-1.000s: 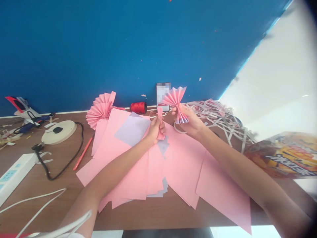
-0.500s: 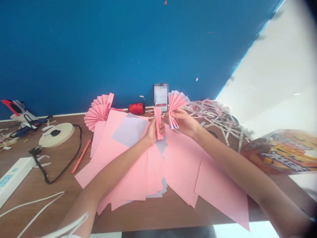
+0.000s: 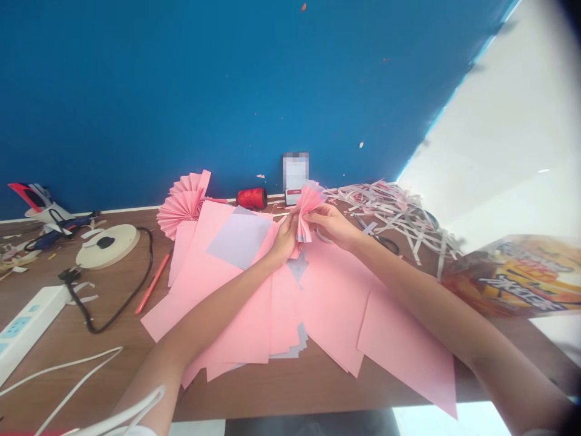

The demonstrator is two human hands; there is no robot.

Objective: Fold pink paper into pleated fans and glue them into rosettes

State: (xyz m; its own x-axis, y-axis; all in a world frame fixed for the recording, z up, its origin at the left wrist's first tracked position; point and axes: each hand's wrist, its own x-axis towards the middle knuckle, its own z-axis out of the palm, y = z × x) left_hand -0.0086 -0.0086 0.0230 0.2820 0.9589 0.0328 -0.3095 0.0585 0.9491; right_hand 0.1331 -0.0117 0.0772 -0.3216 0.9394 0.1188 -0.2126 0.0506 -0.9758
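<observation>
Head view: from here I read the left hand [image 3: 285,239] and right hand [image 3: 333,225] both closed, pinching a pleated pink paper fan [image 3: 308,212] between them, just above loose pink paper sheets [image 3: 240,315] on the wooden desk [image 3: 290,387]

Bright, flat light is falling across the wooden desk [image 3: 318,387].

Shadows are staying faint under the pink paper sheets [image 3: 331,303], a soft sheen is lying on the glossy printed bag [image 3: 512,278], and the white panel [image 3: 494,127] is glowing almost washed out. The wide lens is tilting and bowing the lower edge of the blue wall [image 3: 181,91], dark vignetting is creeping into the top right corner, and the upright card [image 3: 295,172] is showing only as a pixelated blur.
</observation>
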